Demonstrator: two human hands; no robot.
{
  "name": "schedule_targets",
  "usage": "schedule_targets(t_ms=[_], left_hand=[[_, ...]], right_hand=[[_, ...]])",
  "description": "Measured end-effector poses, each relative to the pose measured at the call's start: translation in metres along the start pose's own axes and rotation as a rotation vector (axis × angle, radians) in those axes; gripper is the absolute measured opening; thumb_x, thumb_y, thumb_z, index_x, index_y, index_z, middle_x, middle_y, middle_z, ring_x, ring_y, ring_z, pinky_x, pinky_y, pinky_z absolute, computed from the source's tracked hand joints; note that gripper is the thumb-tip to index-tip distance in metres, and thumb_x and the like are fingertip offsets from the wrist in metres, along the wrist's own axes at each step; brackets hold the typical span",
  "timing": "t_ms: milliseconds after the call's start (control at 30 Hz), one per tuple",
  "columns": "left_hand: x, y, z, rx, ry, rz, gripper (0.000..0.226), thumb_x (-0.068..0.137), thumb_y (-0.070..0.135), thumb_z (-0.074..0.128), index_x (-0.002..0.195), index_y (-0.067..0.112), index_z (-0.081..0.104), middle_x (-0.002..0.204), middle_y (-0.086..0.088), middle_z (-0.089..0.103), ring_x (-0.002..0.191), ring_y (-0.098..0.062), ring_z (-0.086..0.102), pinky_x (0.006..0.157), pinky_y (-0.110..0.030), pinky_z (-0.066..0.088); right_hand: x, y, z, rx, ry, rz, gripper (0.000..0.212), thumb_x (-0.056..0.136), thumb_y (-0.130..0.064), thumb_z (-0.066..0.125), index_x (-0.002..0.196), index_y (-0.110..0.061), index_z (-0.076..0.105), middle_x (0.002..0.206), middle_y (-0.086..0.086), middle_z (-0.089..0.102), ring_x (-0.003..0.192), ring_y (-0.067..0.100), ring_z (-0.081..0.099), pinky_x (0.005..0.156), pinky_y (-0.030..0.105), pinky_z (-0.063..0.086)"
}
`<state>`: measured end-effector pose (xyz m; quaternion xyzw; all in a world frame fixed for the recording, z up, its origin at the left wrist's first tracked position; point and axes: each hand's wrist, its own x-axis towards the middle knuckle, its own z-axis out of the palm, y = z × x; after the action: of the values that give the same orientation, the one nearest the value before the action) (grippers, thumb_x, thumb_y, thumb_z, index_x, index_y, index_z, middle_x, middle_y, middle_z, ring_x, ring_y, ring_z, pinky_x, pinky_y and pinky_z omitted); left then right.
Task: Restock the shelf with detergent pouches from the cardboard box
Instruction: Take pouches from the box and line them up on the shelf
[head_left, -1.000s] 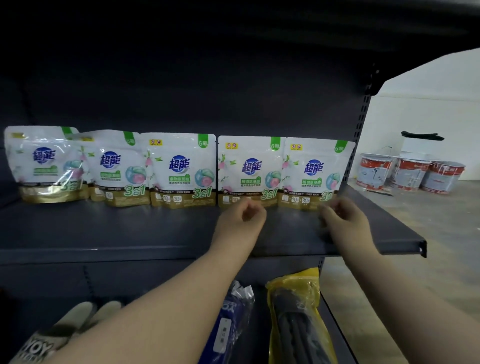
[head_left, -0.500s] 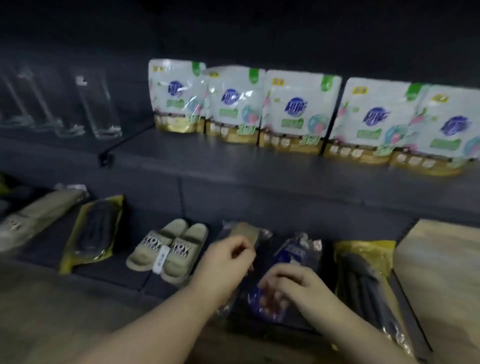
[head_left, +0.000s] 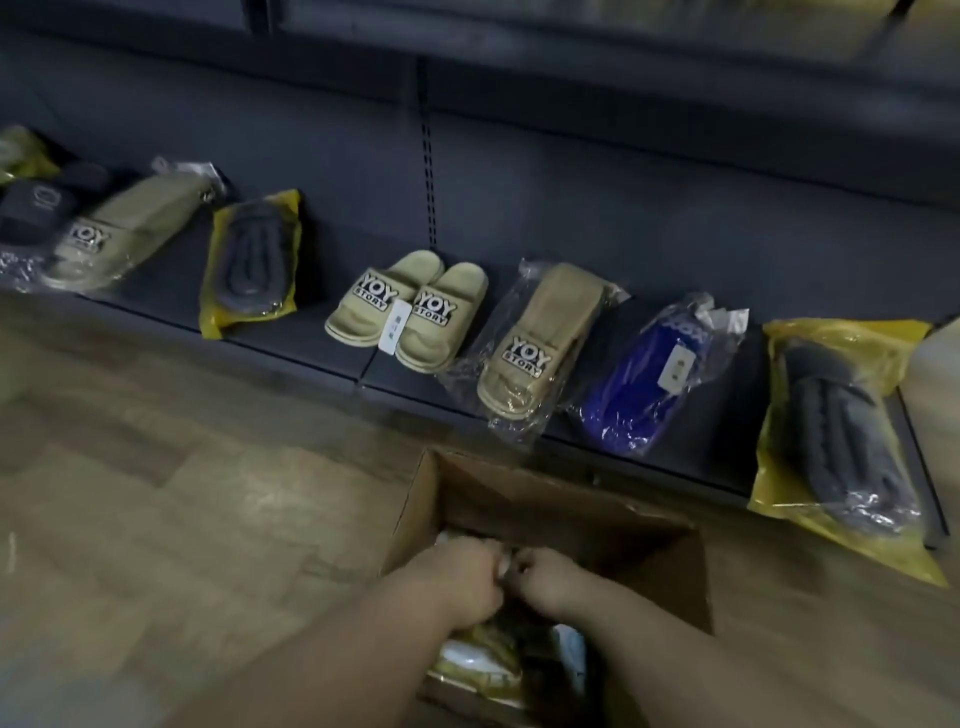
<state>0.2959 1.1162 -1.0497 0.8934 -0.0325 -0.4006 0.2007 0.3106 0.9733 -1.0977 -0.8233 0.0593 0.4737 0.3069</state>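
An open cardboard box (head_left: 524, 499) stands on the floor in front of the bottom shelf. Both of my hands are down inside it. My left hand (head_left: 457, 577) and my right hand (head_left: 545, 574) are side by side with fingers curled around the white top edge of a detergent pouch (head_left: 503, 564). More pouches (head_left: 483, 660), white with gold bands, lie in the box under my forearms. The upper shelf (head_left: 571, 31) with its standing pouches is almost out of view at the top.
The bottom shelf (head_left: 311, 338) holds slippers: beige pairs (head_left: 410, 309), a bagged beige pair (head_left: 535, 338), a blue pair (head_left: 649, 374), and dark ones in yellow bags (head_left: 841, 447). Wooden floor (head_left: 182, 493) spreads left of the box.
My view has swung down from the upper shelf to the floor. Both hands dropped from the shelf front into the cardboard box and closed on a pouch.
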Motion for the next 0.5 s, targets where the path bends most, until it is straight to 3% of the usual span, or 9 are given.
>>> schedule_targets(t_ms=[67, 133, 233, 300, 367, 400, 433, 500], left_hand=[[0.016, -0.009, 0.019, -0.005, -0.084, -0.12, 0.037, 0.095, 0.021, 0.05, 0.13, 0.01, 0.051, 0.13, -0.013, 0.057, 0.117, -0.029, 0.057, 0.085, -0.03, 0.045], [0.031, -0.014, 0.034, 0.003, -0.131, -0.166, 0.039, 0.098, 0.018, 0.044, 0.135, 0.004, 0.047, 0.138, -0.016, 0.051, 0.125, -0.029, 0.053, 0.095, -0.031, 0.044], [0.045, -0.015, 0.04, -0.005, -0.246, -0.214, 0.041, 0.104, 0.015, 0.034, 0.139, -0.002, 0.048, 0.141, -0.023, 0.048, 0.129, -0.034, 0.049, 0.107, -0.039, 0.039], [0.052, -0.015, 0.035, 0.0, -0.278, -0.241, 0.043, 0.105, 0.018, 0.033, 0.14, -0.002, 0.047, 0.143, -0.022, 0.048, 0.13, -0.031, 0.048, 0.108, -0.036, 0.037], [0.055, -0.014, 0.03, 0.025, -0.271, -0.246, 0.044, 0.106, 0.021, 0.033, 0.143, -0.001, 0.043, 0.147, -0.019, 0.045, 0.134, -0.028, 0.046, 0.109, -0.033, 0.036], [0.058, -0.014, 0.029, 0.007, -0.269, -0.255, 0.045, 0.106, 0.022, 0.033, 0.143, -0.001, 0.042, 0.148, -0.018, 0.045, 0.135, -0.027, 0.046, 0.109, -0.032, 0.036], [0.06, -0.014, 0.028, -0.009, -0.268, -0.256, 0.045, 0.106, 0.022, 0.033, 0.143, -0.001, 0.042, 0.148, -0.018, 0.046, 0.135, -0.026, 0.047, 0.109, -0.032, 0.036], [0.059, -0.013, 0.027, -0.019, -0.267, -0.257, 0.044, 0.106, 0.023, 0.034, 0.143, 0.001, 0.044, 0.147, -0.017, 0.048, 0.131, -0.025, 0.05, 0.108, -0.032, 0.037]], right_hand=[[0.017, 0.011, 0.014, -0.002, 0.05, 0.076, 0.029, 0.097, -0.022, 0.054, 0.119, -0.009, 0.067, 0.118, 0.009, 0.068, 0.107, 0.025, 0.063, 0.091, 0.03, 0.049], [0.027, 0.023, 0.027, 0.019, 0.055, 0.143, 0.033, 0.098, -0.025, 0.054, 0.124, -0.006, 0.061, 0.126, 0.004, 0.063, 0.115, 0.024, 0.06, 0.093, 0.025, 0.046], [0.04, 0.032, 0.037, 0.111, 0.054, 0.287, 0.035, 0.087, -0.037, 0.064, 0.108, -0.01, 0.058, 0.104, 0.008, 0.063, 0.099, 0.025, 0.064, 0.075, 0.028, 0.047], [0.051, 0.037, 0.037, 0.297, 0.032, 0.361, 0.04, 0.072, -0.036, 0.072, 0.098, -0.007, 0.068, 0.085, 0.012, 0.065, 0.074, 0.024, 0.062, 0.065, 0.028, 0.044], [0.054, 0.035, 0.032, 0.445, 0.013, 0.394, 0.023, 0.078, -0.031, 0.073, 0.078, -0.009, 0.067, 0.067, 0.01, 0.059, 0.056, 0.021, 0.052, 0.058, 0.023, 0.041], [0.055, 0.035, 0.031, 0.486, 0.001, 0.415, 0.026, 0.085, -0.031, 0.071, 0.072, -0.01, 0.063, 0.062, 0.007, 0.055, 0.053, 0.019, 0.049, 0.055, 0.02, 0.04], [0.057, 0.036, 0.03, 0.529, 0.02, 0.426, 0.029, 0.088, -0.034, 0.07, 0.072, -0.011, 0.06, 0.062, 0.006, 0.053, 0.056, 0.019, 0.05, 0.057, 0.021, 0.043], [0.058, 0.038, 0.029, 0.576, 0.047, 0.424, 0.03, 0.088, -0.039, 0.071, 0.083, -0.011, 0.064, 0.077, 0.009, 0.06, 0.076, 0.024, 0.057, 0.078, 0.03, 0.053]])
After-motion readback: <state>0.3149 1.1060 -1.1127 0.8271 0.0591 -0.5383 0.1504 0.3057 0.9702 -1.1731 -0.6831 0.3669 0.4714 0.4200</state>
